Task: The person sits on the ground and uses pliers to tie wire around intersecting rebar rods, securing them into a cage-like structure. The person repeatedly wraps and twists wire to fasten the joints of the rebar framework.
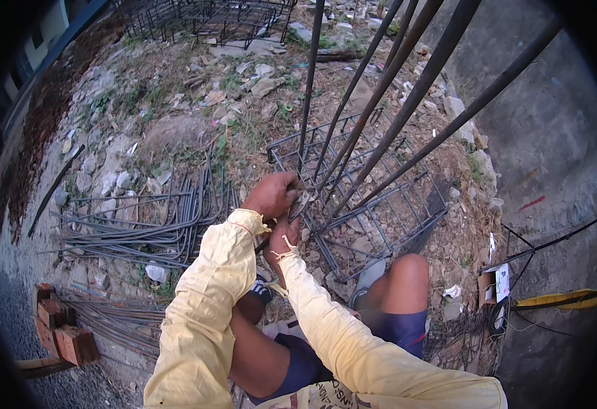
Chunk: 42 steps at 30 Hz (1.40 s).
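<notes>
Lying at nine o'clock from the hands, a loose heap of dark grey bent steel bars (141, 225) spreads over stony ground, with a small stack of red-brown bricks (73, 341) at eight o'clock.

Nearer the middle, the bare left hand (271, 195), below a pale yellow cloth sleeve (206, 307), has its fingers curled inward; I cannot tell whether the tips meet or what they pinch. Just beneath it, toward six o'clock, the bare right hand (283, 245) appears wrapped around a slim grey metal piece (304, 199), perhaps a tool, whose end points to one o'clock. That piece looks light enough for one hand, hard and smooth, so a firm wrap well back from its end would probably hold better than a fingertip pinch.

Right beside the hands, toward three o'clock, lies the open rectangular lattice of dark steel bars (375, 232). It looks stiff and heavy as a whole, not fragile, though loose crossings might let single bars shift; its outer bars, gripped away from corners and cut ends, would be the best hold.

From its near side the long, thick, brown-black upright steel rods (407, 105) lean toward one o'clock. They are likely heavy and springy along their length, rough rather than slippery, and steadiest if held low. Beyond, at two o'clock, stands a grey rough wall (550, 129).
</notes>
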Each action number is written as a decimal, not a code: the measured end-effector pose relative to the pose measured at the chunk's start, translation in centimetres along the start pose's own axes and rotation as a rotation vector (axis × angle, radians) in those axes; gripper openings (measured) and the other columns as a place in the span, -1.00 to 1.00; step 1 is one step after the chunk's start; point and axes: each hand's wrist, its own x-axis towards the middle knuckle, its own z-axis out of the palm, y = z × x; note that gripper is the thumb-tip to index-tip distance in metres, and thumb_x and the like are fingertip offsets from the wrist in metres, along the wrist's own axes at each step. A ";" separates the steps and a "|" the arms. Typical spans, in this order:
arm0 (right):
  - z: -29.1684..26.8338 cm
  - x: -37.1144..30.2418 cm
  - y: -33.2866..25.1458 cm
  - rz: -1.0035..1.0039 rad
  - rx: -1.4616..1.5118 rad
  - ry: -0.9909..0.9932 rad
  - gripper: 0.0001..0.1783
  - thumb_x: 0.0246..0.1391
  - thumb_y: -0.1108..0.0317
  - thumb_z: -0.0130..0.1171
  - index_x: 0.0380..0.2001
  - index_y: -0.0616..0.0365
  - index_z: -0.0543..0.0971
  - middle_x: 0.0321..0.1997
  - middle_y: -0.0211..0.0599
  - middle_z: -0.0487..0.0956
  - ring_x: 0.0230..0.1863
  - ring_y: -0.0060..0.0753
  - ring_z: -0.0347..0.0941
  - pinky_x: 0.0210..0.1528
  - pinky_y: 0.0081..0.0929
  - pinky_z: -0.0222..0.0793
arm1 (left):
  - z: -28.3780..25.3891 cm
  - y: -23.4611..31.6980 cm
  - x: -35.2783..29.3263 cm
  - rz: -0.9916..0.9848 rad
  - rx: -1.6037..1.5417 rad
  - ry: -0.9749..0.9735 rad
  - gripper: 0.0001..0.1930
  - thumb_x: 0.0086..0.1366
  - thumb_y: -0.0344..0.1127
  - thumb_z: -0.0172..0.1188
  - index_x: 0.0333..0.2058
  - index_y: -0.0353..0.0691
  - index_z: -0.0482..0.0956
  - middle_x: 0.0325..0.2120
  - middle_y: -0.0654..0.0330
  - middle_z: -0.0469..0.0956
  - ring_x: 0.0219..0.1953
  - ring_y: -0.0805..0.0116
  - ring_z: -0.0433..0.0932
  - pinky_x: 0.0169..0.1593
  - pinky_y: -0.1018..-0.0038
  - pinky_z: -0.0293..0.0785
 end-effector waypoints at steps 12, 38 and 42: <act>0.5 -0.9 -1.3 0.200 0.175 -0.050 -0.64 0.20 0.08 0.17 -0.03 -0.02 0.43 -0.14 -0.34 0.51 -0.16 -0.37 0.52 -0.20 -0.33 0.52 | 0.2 0.0 0.4 0.024 0.044 0.012 -0.80 0.13 -0.39 0.14 -0.26 -0.30 0.60 -0.37 -0.05 0.62 -0.26 0.01 0.62 -0.16 0.24 0.51; -0.6 -2.4 -6.5 0.324 -0.401 0.094 -0.30 0.25 -0.33 -0.11 -0.37 0.22 0.45 -0.55 -0.33 0.44 -0.60 -0.41 0.41 -0.59 -0.37 0.42 | 2.0 -0.7 -1.7 -0.263 -0.266 -0.089 -0.83 0.28 -0.31 0.20 -0.30 -0.32 0.52 -0.49 0.24 0.54 -0.47 0.42 0.52 -0.36 0.45 0.48; -0.5 -2.4 -5.6 0.205 -0.496 0.177 -0.18 0.24 -0.35 -0.14 -0.17 0.35 0.55 -0.32 -0.11 0.60 -0.37 -0.24 0.57 -0.38 -0.37 0.50 | 2.0 -1.0 -2.1 -0.215 -0.238 -0.023 -0.76 0.28 -0.19 0.22 -0.34 -0.30 0.53 -0.49 0.24 0.53 -0.45 0.46 0.47 -0.35 0.45 0.44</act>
